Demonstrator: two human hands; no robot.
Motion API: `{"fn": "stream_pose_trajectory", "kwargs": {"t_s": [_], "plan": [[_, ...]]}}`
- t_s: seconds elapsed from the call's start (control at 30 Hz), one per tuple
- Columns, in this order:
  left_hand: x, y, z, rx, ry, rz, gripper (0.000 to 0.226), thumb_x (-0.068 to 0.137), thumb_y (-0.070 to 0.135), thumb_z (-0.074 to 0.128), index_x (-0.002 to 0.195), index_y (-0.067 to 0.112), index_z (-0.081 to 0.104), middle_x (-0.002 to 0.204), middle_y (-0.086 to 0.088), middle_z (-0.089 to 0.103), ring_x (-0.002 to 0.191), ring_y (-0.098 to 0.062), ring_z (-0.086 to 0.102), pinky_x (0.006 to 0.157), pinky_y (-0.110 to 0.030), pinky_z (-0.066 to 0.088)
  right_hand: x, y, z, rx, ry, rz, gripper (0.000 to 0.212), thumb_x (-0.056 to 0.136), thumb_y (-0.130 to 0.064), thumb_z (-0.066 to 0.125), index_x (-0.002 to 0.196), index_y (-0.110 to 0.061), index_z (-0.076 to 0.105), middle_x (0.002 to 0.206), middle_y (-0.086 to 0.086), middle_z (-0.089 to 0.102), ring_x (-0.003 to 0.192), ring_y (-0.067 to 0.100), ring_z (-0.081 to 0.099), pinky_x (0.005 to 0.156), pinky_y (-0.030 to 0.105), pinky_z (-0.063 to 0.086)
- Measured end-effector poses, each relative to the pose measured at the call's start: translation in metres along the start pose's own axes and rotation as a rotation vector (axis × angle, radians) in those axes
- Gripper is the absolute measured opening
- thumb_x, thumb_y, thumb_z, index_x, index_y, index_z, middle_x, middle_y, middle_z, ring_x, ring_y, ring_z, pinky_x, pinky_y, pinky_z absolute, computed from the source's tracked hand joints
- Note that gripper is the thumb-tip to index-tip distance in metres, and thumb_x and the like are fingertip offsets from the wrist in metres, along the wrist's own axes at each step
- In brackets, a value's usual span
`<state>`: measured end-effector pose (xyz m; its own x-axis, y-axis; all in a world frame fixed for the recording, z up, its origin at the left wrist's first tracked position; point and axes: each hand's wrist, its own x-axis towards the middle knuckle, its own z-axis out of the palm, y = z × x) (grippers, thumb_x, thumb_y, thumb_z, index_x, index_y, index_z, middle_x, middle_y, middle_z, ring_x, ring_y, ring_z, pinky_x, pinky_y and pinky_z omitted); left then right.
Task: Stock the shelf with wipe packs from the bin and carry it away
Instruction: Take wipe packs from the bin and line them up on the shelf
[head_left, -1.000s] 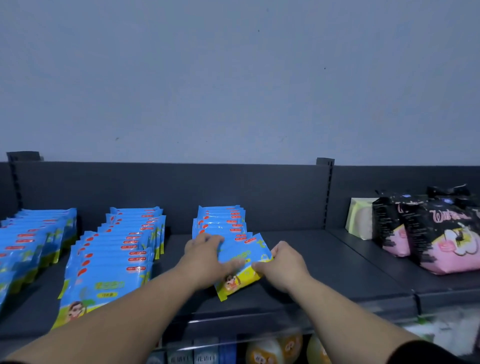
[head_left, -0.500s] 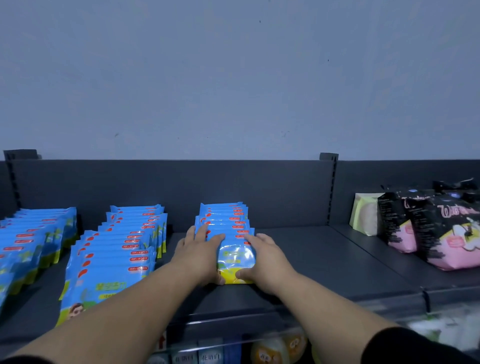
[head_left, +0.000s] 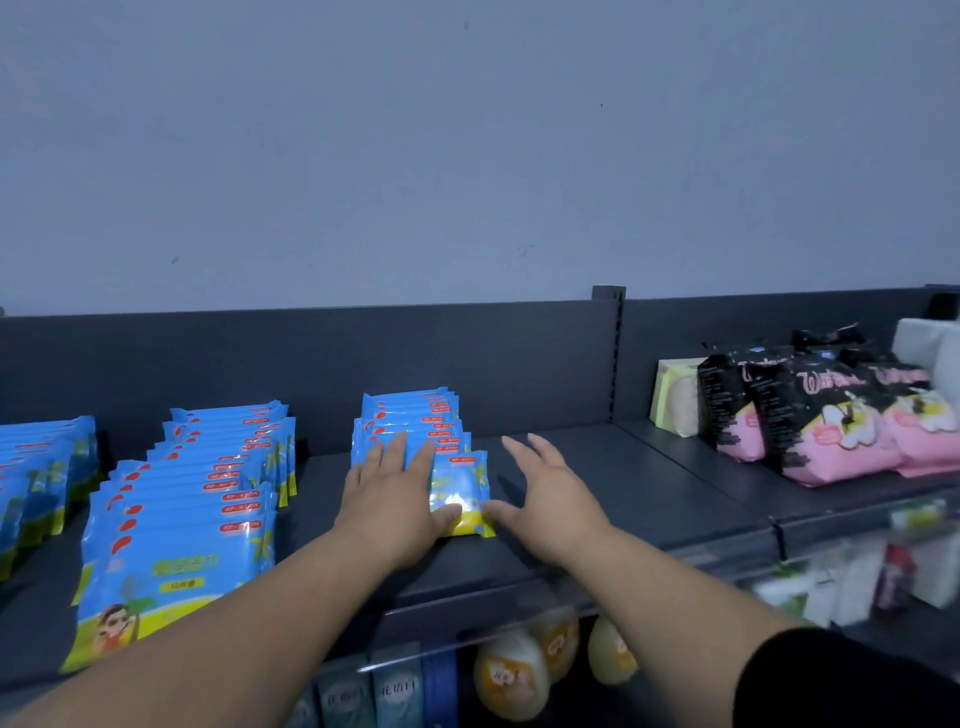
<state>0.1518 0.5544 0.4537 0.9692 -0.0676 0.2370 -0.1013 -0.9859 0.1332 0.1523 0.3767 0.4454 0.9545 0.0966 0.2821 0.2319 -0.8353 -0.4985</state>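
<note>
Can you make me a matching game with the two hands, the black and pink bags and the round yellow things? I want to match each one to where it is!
Things:
1. left hand
2. right hand
3. black and pink bags
4. round yellow things

Places:
A. below the shelf
B. flat on the blue wipe packs
C. far right on the shelf
D. open, just right of the front pack

Pairs: 1-B, 2-D, 3-C, 4-A.
</note>
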Motion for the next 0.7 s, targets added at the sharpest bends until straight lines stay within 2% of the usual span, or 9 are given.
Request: {"fn": "stream_pose_trajectory", "kwargs": {"t_s": [0.1,0.3,0.43,0.7], "plan": [[-0.003,0.031,0.001,-0.026,0.067,0.065,0.078,0.091,0.061,0.042,0.152,0.030,0.004,0.160,-0.002,-0.004,0.147,-0.025,-0.003,0.119,-0.041,0.005,-0.015,0.019,-0.020,-0.084,0.050,0.042,0.077,0.087,-0.047,0.061,0.150,-0.036,0.018,0.160,-0.009,0.004,0.143,0.018,0.021,0.110,0.034,0.034],[-0.014,0.127,0.018,-0.019,0.173,0.256,0.078,0.092,0.061,0.038,0.152,0.029,0.000,0.160,-0.001,-0.007,0.147,-0.022,-0.003,0.119,-0.038,0.003,-0.061,0.089,-0.072,-0.307,0.219,0.131,0.075,0.089,-0.055,0.052,0.151,-0.033,0.017,0.160,0.000,0.008,0.146,0.019,0.011,0.118,0.041,0.016],[-0.030,0.217,0.041,-0.057,0.133,0.388,0.075,0.093,0.059,0.036,0.152,0.030,-0.001,0.160,-0.002,-0.009,0.147,-0.023,-0.006,0.119,-0.040,0.001,-0.115,0.157,-0.114,-0.344,0.291,0.264,0.072,0.089,-0.055,0.051,0.150,-0.035,0.018,0.160,-0.002,0.007,0.147,0.018,0.007,0.119,0.045,0.008],[-0.085,0.405,0.094,-0.132,0.025,0.571,0.072,0.093,0.058,0.038,0.152,0.030,0.007,0.160,-0.001,-0.004,0.147,-0.022,-0.003,0.119,-0.040,0.002,-0.235,0.297,-0.193,-0.365,0.304,0.509,0.070,0.090,-0.056,0.050,0.149,-0.035,0.019,0.160,-0.004,0.009,0.146,0.018,0.009,0.119,0.046,0.008]]}}
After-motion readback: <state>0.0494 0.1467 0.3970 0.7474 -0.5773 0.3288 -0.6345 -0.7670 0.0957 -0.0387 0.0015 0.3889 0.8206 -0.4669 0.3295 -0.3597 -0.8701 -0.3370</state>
